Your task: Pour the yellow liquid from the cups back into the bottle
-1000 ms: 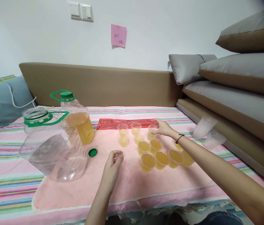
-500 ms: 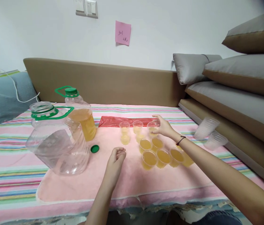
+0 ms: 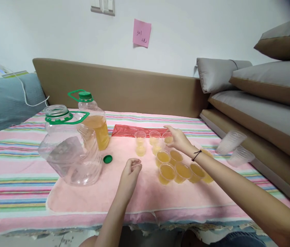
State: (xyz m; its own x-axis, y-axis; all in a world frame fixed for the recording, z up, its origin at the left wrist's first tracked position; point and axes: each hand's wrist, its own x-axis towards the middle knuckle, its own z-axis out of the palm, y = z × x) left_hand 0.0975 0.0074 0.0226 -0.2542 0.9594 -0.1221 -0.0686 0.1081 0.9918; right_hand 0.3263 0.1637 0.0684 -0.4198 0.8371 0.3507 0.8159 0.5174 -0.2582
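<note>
My right hand (image 3: 177, 138) has its thumb and fingers around a clear plastic cup (image 3: 167, 139) with some yellow liquid, in the far row. Beside it on the left stand two cups, one (image 3: 154, 136) close by and another (image 3: 140, 137) farther left. Over the pink mat (image 3: 83, 202) hovers my left hand (image 3: 131, 171), fingers loosely curled, thumb apart, nothing in it. Between the hands and nearer me, several fuller cups (image 3: 167, 172) of yellow drink stand close together; my right forearm hides part of them.
On the left stand an open, empty-looking clear jug (image 3: 75, 157) and a capped jug (image 3: 100, 132) partly filled with yellow liquid. A green cap (image 3: 107, 159) lies beside them. Red plastic (image 3: 124, 130) lies behind the cups. Stacked cups (image 3: 231, 142) lie at right by piled cushions (image 3: 263, 106).
My right hand has shifted the held cup left, closer to the neighbouring cup. My left hand keeps about the same pose. The camera view has turned slightly left.
</note>
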